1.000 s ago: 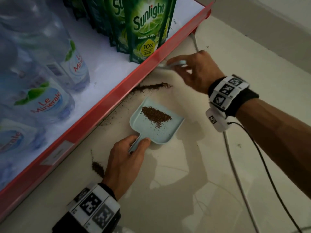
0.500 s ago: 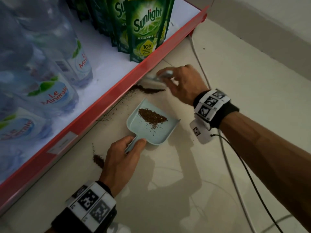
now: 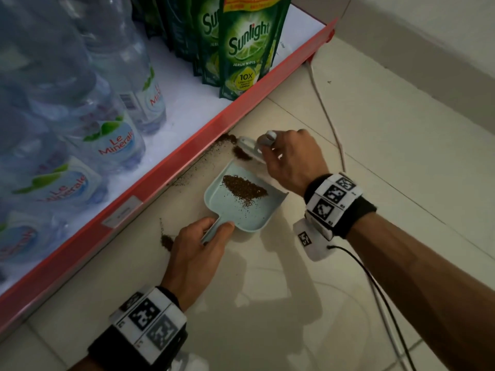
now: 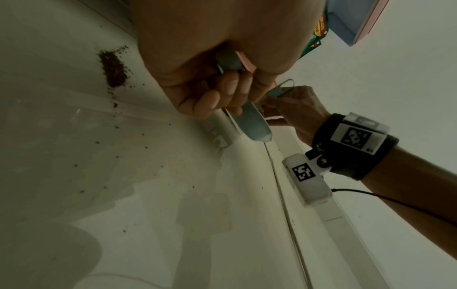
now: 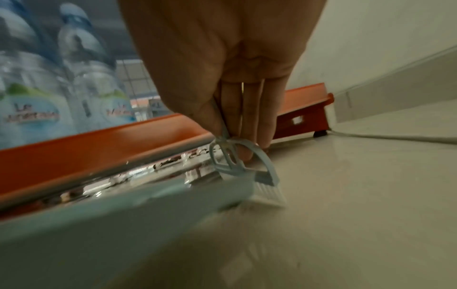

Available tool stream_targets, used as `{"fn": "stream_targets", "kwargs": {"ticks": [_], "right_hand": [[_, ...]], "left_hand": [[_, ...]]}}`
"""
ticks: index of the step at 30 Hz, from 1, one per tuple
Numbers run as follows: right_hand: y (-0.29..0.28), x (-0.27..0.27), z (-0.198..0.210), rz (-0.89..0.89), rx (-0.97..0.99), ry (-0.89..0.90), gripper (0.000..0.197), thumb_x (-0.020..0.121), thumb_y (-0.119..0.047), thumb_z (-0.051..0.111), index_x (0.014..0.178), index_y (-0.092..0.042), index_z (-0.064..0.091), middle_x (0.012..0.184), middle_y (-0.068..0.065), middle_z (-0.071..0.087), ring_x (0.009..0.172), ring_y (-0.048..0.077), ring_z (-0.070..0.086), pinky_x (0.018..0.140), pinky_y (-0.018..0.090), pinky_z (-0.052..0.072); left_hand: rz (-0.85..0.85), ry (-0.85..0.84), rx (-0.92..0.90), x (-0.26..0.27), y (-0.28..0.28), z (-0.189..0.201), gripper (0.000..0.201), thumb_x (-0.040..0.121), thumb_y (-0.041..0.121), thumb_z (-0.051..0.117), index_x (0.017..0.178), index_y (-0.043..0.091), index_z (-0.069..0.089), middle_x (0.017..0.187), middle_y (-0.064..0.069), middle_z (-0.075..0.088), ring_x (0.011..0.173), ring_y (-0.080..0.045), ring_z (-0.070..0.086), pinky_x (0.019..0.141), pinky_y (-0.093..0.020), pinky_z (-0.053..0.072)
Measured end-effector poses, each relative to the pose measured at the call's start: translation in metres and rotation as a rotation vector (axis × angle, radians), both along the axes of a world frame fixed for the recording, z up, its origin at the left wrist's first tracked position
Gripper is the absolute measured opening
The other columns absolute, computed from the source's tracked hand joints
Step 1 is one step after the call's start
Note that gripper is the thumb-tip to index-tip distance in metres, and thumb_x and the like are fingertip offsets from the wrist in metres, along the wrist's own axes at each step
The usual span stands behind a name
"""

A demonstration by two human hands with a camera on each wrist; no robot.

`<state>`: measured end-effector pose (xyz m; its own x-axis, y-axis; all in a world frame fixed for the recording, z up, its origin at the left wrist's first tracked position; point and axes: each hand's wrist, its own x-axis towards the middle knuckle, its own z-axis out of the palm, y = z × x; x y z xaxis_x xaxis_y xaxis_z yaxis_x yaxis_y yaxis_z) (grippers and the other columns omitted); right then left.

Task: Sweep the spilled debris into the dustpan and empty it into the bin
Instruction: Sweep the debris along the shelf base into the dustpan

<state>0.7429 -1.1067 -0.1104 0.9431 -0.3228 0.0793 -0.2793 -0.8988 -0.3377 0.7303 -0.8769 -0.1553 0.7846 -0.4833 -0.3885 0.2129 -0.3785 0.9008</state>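
A pale blue dustpan (image 3: pixel 254 218) lies flat on the tiled floor with a heap of brown debris (image 3: pixel 245 188) inside. My left hand (image 3: pixel 199 249) grips its handle (image 4: pixel 249 121). My right hand (image 3: pixel 290 160) holds a small pale blue brush (image 3: pixel 247 145) at the pan's far lip, its bristles (image 5: pixel 268 192) down on the floor. A clump of debris (image 3: pixel 242 154) sits right at the lip. More debris (image 3: pixel 226 137) lies along the shelf base. Another small pile (image 3: pixel 166 241) sits left of my left hand.
A low red-edged shelf (image 3: pixel 187 145) runs along the left, holding water bottles (image 3: pixel 112 135) and green soap pouches (image 3: pixel 245 49). A white cable (image 3: pixel 326 113) crosses the floor behind my right hand. The wall's skirting (image 3: pixel 428 57) is at the upper right. No bin is in view.
My right hand has drawn the brush toward the dustpan, dragging the line of debris from beside the shelf up to the pan's lip. The left hand and pan have stayed put.
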Motion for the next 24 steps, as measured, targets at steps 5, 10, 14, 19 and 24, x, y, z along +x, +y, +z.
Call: {"fn": "stream_targets", "kwargs": {"ticks": [5, 10, 14, 19, 24], "right_hand": [[-0.043, 0.022, 0.006, -0.254, -0.161, -0.054, 0.032, 0.100, -0.028, 0.042, 0.099, -0.013, 0.070, 0.084, 0.019, 0.068, 0.073, 0.039, 0.059, 0.060, 0.035, 0.040], [-0.057, 0.058, -0.012, -0.249, -0.085, 0.076, 0.032, 0.101, -0.026, 0.040, 0.112, -0.013, 0.068, 0.106, 0.024, 0.067, 0.098, 0.043, 0.059, 0.073, 0.039, 0.042], [-0.018, 0.060, -0.015, 0.035, -0.032, 0.072, 0.031, 0.101, -0.023, 0.043, 0.118, -0.022, 0.069, 0.102, 0.011, 0.074, 0.092, 0.035, 0.067, 0.081, 0.038, 0.054], [0.022, 0.033, -0.006, 0.399, 0.040, 0.050, 0.026, 0.098, -0.019, 0.053, 0.116, -0.018, 0.071, 0.100, 0.002, 0.077, 0.082, 0.025, 0.073, 0.077, 0.034, 0.057], [0.007, 0.016, 0.010, 0.354, 0.054, -0.118, 0.025, 0.098, -0.016, 0.053, 0.113, -0.013, 0.073, 0.097, 0.004, 0.078, 0.078, 0.022, 0.074, 0.074, 0.034, 0.059]], "left_hand": [[0.016, -0.004, 0.011, -0.001, 0.015, 0.000, 0.038, 0.091, 0.035, 0.063, 0.067, 0.008, 0.050, 0.053, 0.008, 0.038, 0.048, -0.009, 0.033, 0.048, -0.029, 0.030], [0.031, -0.011, 0.019, 0.002, 0.030, 0.002, 0.035, 0.092, 0.035, 0.062, 0.065, 0.015, 0.054, 0.052, 0.009, 0.038, 0.048, -0.011, 0.033, 0.049, -0.032, 0.030], [0.048, -0.012, 0.014, 0.000, 0.038, 0.005, 0.035, 0.091, 0.035, 0.062, 0.061, 0.020, 0.051, 0.052, 0.008, 0.038, 0.048, -0.011, 0.033, 0.048, -0.030, 0.029], [0.079, 0.015, 0.026, -0.009, 0.045, 0.007, 0.033, 0.088, 0.038, 0.064, 0.068, 0.012, 0.056, 0.050, 0.013, 0.040, 0.047, -0.008, 0.035, 0.049, -0.029, 0.031], [0.050, -0.009, 0.029, -0.019, 0.047, 0.013, 0.044, 0.081, 0.048, 0.061, 0.074, 0.004, 0.055, 0.050, 0.013, 0.038, 0.047, -0.009, 0.034, 0.050, -0.031, 0.030]]}}
